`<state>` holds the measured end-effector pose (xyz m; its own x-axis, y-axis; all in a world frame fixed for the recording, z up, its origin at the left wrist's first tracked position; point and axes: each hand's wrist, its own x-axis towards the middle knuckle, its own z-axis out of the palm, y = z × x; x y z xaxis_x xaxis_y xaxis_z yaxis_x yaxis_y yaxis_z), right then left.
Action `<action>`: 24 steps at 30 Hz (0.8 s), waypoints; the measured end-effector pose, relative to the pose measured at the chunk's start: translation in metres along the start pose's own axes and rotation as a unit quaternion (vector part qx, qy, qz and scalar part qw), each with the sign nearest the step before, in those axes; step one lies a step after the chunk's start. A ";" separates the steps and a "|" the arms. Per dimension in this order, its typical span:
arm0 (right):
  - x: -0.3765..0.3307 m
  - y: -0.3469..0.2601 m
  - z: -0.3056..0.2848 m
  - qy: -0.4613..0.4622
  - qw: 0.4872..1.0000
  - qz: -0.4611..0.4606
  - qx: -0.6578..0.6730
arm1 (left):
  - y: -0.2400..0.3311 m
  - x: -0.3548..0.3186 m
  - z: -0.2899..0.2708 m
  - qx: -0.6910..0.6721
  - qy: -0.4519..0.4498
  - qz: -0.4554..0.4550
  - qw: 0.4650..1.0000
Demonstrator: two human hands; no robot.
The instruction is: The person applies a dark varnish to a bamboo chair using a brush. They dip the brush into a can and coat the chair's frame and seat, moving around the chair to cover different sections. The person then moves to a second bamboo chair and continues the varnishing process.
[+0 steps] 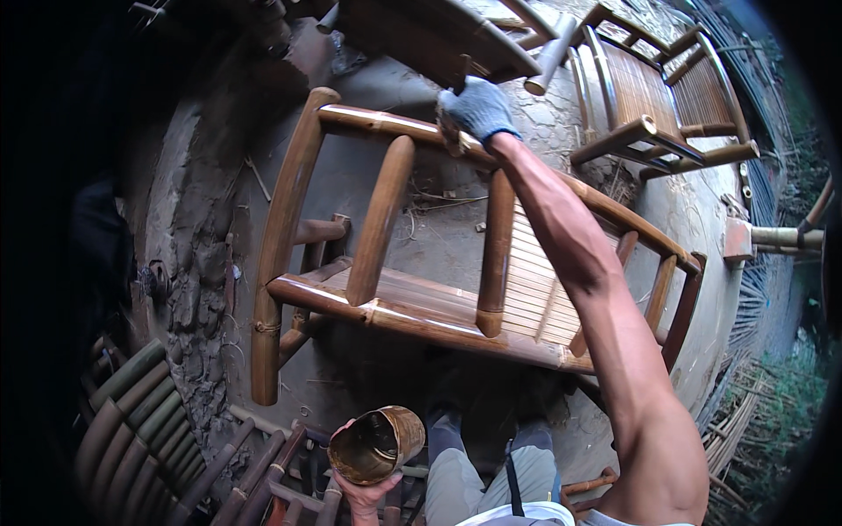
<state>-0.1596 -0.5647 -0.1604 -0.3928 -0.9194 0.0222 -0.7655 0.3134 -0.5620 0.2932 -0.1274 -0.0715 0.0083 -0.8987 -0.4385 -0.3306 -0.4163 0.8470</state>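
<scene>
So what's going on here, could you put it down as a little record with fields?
Setting: outdoors, bare earthen ground
Main piece: bamboo chair, dark glossy brown, lying tipped over
Right hand: in a grey glove, pressing a brush or cloth, too blurred to tell, on the chair's top rail
Left hand: bare, holding an open tin can from below
Nearby: another bamboo chair behind; bamboo poles at lower left

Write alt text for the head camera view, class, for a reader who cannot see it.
A person's gloved right hand presses a brush against the top rail of a glossy brown bamboo chair, while the bare left hand holds an open metal can low down. More bamboo chairs stand behind on a cracked concrete floor.
</scene>
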 end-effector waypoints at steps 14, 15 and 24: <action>-0.199 -0.098 -0.035 -0.131 0.681 0.094 0.714 | 0.036 0.045 0.017 -0.019 -0.054 0.147 0.988; -0.227 -0.087 -0.066 -0.146 0.633 0.153 0.745 | 0.044 0.052 0.024 -0.023 -0.071 0.168 0.983; -0.366 -0.078 -0.307 -0.192 0.893 -0.242 0.328 | 0.152 0.049 0.080 0.049 -0.212 0.379 0.899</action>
<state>-0.1131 -0.1798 0.1294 0.2044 -0.9623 0.1796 -0.2850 -0.2340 -0.9295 0.1679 -0.2239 0.0115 -0.6090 -0.7767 0.1608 -0.1717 0.3270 0.9293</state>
